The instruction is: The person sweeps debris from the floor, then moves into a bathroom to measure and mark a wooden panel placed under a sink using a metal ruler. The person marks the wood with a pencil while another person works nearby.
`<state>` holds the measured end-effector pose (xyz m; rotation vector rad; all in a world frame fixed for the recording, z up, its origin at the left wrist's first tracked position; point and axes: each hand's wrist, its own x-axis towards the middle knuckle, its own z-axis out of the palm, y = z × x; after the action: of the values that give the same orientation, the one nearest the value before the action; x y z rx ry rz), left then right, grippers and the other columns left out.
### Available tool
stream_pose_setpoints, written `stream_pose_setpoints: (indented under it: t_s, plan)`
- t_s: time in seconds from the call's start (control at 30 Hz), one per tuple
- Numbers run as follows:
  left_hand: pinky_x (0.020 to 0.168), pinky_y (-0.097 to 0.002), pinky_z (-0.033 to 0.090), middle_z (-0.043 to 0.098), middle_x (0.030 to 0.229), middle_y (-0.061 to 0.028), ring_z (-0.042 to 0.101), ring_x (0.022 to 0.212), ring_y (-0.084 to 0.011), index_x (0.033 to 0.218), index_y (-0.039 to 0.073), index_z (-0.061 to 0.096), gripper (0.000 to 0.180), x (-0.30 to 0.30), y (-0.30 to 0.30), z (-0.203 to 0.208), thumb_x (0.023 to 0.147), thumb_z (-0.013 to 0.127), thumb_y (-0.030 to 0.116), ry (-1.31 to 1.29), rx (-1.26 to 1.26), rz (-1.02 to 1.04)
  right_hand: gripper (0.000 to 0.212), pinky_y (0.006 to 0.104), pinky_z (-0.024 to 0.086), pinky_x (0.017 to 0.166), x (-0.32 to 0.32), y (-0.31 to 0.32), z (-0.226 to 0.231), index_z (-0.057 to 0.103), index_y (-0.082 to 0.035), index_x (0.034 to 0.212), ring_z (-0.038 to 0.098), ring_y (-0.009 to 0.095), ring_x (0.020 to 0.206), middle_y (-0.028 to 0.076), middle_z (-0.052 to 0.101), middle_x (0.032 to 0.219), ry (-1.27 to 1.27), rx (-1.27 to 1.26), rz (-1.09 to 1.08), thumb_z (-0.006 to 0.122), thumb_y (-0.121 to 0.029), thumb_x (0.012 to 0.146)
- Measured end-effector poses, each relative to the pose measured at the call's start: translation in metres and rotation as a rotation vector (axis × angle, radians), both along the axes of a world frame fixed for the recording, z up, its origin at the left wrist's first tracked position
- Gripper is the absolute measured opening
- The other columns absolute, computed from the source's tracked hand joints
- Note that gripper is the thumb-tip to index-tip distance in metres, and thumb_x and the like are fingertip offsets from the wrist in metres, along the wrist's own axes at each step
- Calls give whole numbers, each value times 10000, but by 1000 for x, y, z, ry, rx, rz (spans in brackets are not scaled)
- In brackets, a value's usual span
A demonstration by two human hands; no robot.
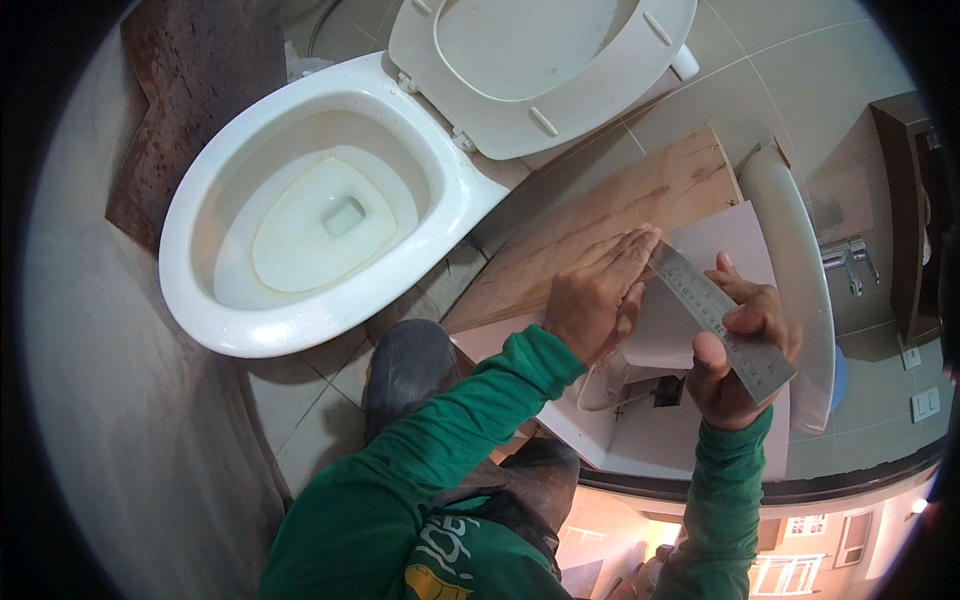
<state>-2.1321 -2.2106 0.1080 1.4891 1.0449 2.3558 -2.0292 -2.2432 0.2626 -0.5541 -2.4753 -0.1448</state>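
My right hand (738,345) is closed around a wide metal ruler (700,300), its thumb on the marked face. The ruler slants from my left fingertips down to the lower right. My left hand (600,290) reaches over from the left with straight fingers held side by side. Its fingertips meet the ruler's upper end; whether they pinch it is hidden. Beneath both hands is a white panel (735,230) of a low cabinet, beside a plywood board (640,190) with a reddish wood grain. A pale hose (597,390) shows inside the cabinet's opening below my hands.
A white toilet (225,325) with its lid raised stands at the left. To the right are a white washbasin (805,330), a chrome tap (850,258) and a dark wall shelf (905,220). A brown board (205,90) leans at the upper left. Tiled floor (330,430) lies by my knee.
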Motion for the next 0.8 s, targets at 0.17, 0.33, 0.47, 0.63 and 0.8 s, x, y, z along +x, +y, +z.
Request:
stream_pose_setpoints:
  t_s: [0.17, 0.33, 0.47, 0.63, 0.8]
  plan:
    - [973, -436, 554, 656, 1283, -266, 670, 1142, -408, 1367, -55, 583, 544, -1, -3, 0, 835, 661, 20, -1, -13, -5, 586, 543, 502, 1071, 1, 3, 1, 441, -27, 1057, 722, 292, 981, 169, 654, 945, 0, 16, 20, 761, -487, 885]
    - [938, -446, 559, 671, 1247, -259, 680, 1096, -405, 1358, -47, 590, 526, 2, 0, -2, 845, 667, 42, -5, -6, 33, 561, 528, 503, 1069, 5, 7, 2, 401, -39, 1137, 713, 279, 990, 163, 652, 969, -34, 66, 38, 741, -429, 920]
    - [914, -445, 564, 677, 1235, -252, 688, 1069, -394, 1355, -41, 592, 529, 3, 1, -3, 840, 677, 44, -10, 1, 63, 560, 494, 519, 1044, 3, 6, 4, 386, -42, 1158, 706, 274, 961, 168, 657, 996, -62, 94, 38, 735, -416, 930]
    - [912, -441, 567, 683, 1227, -243, 690, 1065, -387, 1338, -39, 606, 516, 4, 2, -4, 832, 679, 34, -10, -2, 77, 563, 474, 531, 1023, 2, 9, 3, 388, -41, 1153, 704, 268, 943, 169, 661, 990, -50, 96, 55, 720, -442, 937]
    - [911, -438, 569, 690, 1213, -240, 690, 1066, -388, 1323, -40, 616, 513, 4, 1, -2, 817, 685, 11, -25, -1, 75, 559, 463, 541, 1011, 2, 9, 1, 389, -24, 1165, 701, 260, 923, 143, 609, 965, -37, 96, 40, 699, -441, 960]
